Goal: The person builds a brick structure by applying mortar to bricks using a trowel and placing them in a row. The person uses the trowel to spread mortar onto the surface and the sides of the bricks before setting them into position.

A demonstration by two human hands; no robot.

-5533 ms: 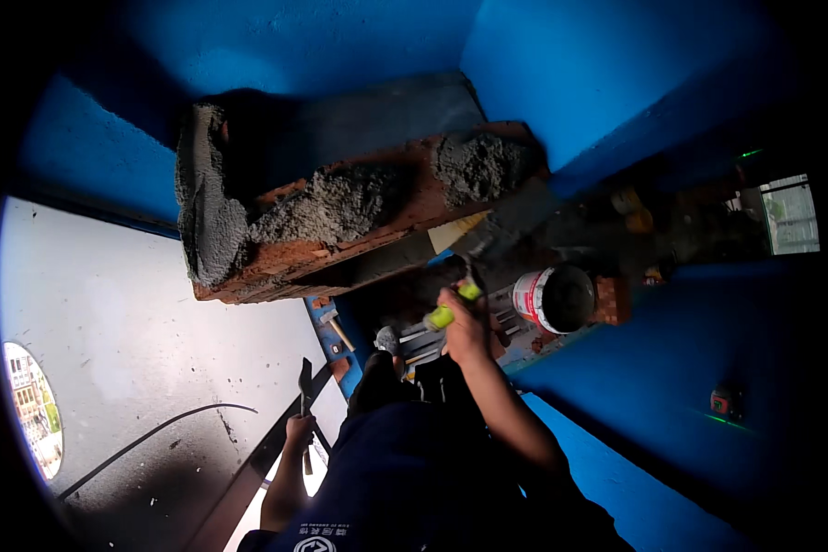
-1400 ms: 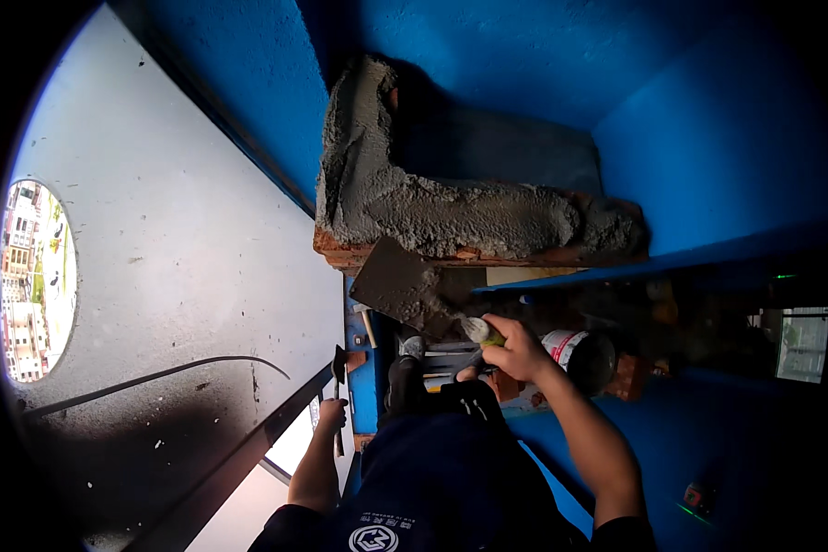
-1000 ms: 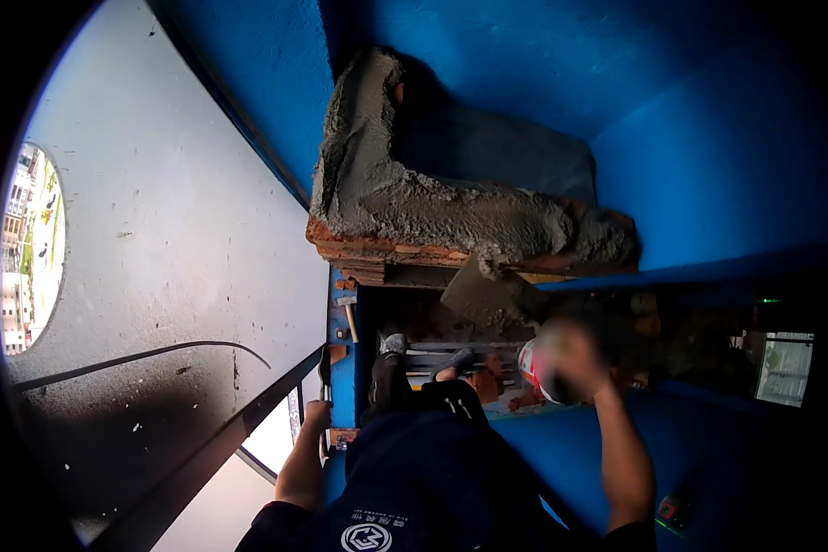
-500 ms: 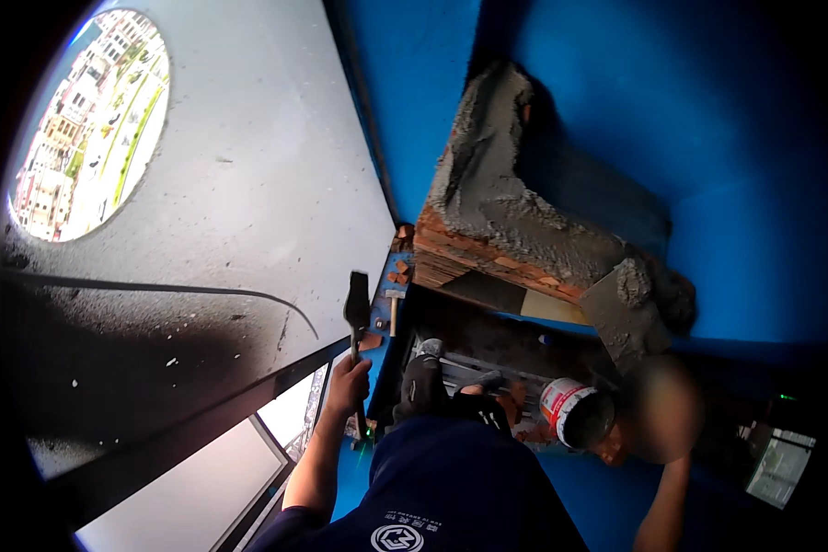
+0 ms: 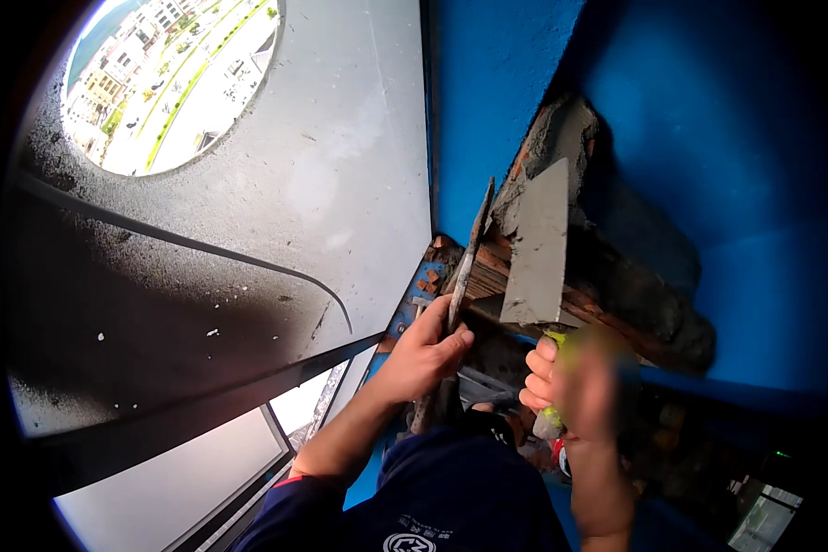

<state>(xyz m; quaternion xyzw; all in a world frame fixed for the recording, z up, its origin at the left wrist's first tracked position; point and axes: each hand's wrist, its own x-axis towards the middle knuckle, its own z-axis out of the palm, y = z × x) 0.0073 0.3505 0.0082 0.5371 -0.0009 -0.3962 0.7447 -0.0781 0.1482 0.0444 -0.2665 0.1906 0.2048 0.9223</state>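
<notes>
My left hand (image 5: 428,354) is closed round the handle of a long, narrow mason's tool (image 5: 469,258), its dark, mortar-smeared blade pointing up and seen nearly edge-on. To its right, my right hand (image 5: 561,391) grips the yellow-green handle of a flat grey trowel (image 5: 538,248), partly blurred at the back of the hand. The trowel's broad blade stands tilted up in front of a low brick ledge (image 5: 607,308) topped with wet mortar (image 5: 561,124). Whether the blade touches the mortar I cannot tell. The blade hides part of the ledge.
Blue walls (image 5: 672,83) meet behind the ledge. A pale panel (image 5: 350,110) with a round window (image 5: 170,92) and a dark curved strip (image 5: 248,262) fills the left. Broken brick pieces (image 5: 430,281) and a hammer (image 5: 420,302) lie beyond my left hand. A red-and-white bucket (image 5: 559,453) is mostly hidden below.
My right hand has swung up and left with the trowel, whose mortar-loaded face no longer shows. My left hand has moved right and up, turning its tool edge-on. The view has shifted.
</notes>
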